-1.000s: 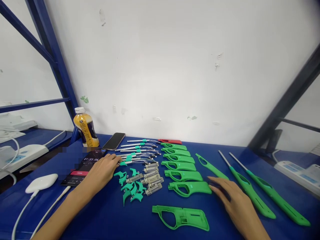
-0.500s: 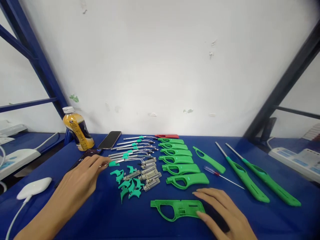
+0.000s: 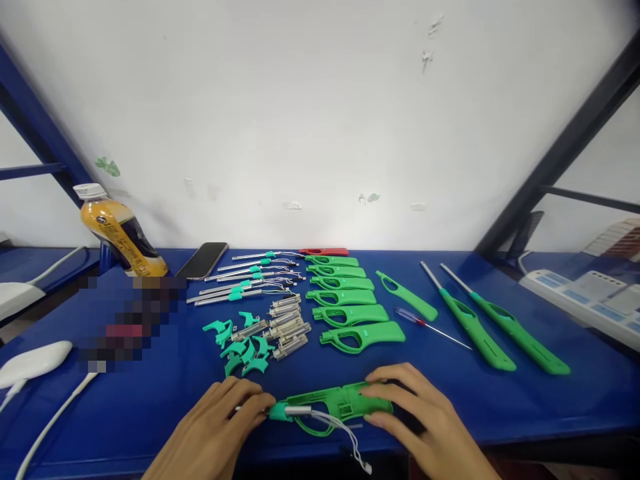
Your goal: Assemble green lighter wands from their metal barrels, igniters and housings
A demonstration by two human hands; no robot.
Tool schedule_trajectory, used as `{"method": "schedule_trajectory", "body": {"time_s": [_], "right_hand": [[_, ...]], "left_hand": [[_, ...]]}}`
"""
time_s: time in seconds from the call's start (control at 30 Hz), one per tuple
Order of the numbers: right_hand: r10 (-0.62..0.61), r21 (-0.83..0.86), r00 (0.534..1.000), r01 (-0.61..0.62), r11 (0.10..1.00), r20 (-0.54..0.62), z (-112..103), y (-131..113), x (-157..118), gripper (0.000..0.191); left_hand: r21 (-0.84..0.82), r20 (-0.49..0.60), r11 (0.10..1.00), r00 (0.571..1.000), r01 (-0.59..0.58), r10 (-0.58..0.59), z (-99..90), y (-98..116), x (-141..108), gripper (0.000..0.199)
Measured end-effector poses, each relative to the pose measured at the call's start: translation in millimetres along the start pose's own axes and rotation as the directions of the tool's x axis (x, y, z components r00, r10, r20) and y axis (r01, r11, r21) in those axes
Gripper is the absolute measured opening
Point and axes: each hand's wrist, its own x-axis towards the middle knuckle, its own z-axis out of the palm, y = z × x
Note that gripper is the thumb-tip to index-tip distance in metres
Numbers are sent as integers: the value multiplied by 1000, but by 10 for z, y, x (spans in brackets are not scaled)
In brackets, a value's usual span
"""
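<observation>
My left hand (image 3: pixel 225 413) is closed on a metal lighter tube (image 3: pixel 299 411) with a teal collar and trailing white wires. The tube lies across the nozzle end of a green lighter handle half (image 3: pixel 345 402), hollow side up; I cannot tell if it is seated. With thumb and fingers, my right hand (image 3: pixel 415 410) grips the other end of that half. Beyond my left hand are loose teal triggers (image 3: pixel 245 353) and clear fuel tanks (image 3: pixel 287 327). More lighter tubes (image 3: pixel 235 292) lie in a row behind them, beside a column of green handle halves (image 3: pixel 367 335).
A red handle half (image 3: pixel 325 252) lies at the back. To the right are a screwdriver (image 3: pixel 425 324), a separate green half (image 3: pixel 407 295) and two assembled lighters (image 3: pixel 480 337). On the left stand a bottle (image 3: pixel 123 233), a phone (image 3: pixel 204 260) and a white charger (image 3: pixel 37 363).
My left hand has brought a lighter tube from the row to the front, over the green half. My right hand has taken hold of that half. The camera view has shifted.
</observation>
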Motion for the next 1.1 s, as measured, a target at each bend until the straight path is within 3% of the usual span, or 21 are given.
{"method": "schedule_trajectory", "body": {"time_s": [0.07, 0.2, 0.3, 0.53, 0.8, 0.93, 1.1], "right_hand": [[16, 15, 1000, -17, 1000, 5, -7, 2, 4, 30], [37, 24, 999, -37, 999, 4, -20, -1, 0, 27], [34, 29, 999, -34, 999, 7, -23, 1, -13, 26], [23, 39, 1000, -23, 999, -6, -27, 12, -12, 20], [17, 42, 1000, -17, 999, -2, -30, 28, -31, 17], [17, 45, 1000, -17, 999, 0, -32, 38, -50, 15], [19, 43, 1000, -19, 999, 7, -43, 35, -32, 18]], "left_hand": [[20, 4, 1000, 1000, 20, -20, 15, 15, -17, 49], [47, 10, 998, 999, 35, -35, 50, 63, -70, 85], [26, 49, 999, 998, 34, -35, 41, 71, -98, 95], [62, -20, 997, 999, 47, -46, -80, -36, -127, 82], [163, 44, 983, 995, 80, -88, 122, 60, -404, 69], [48, 92, 998, 994, 49, -54, 97, 118, -307, 55], [-85, 123, 994, 991, 68, -57, 99, 95, -241, 61]]}}
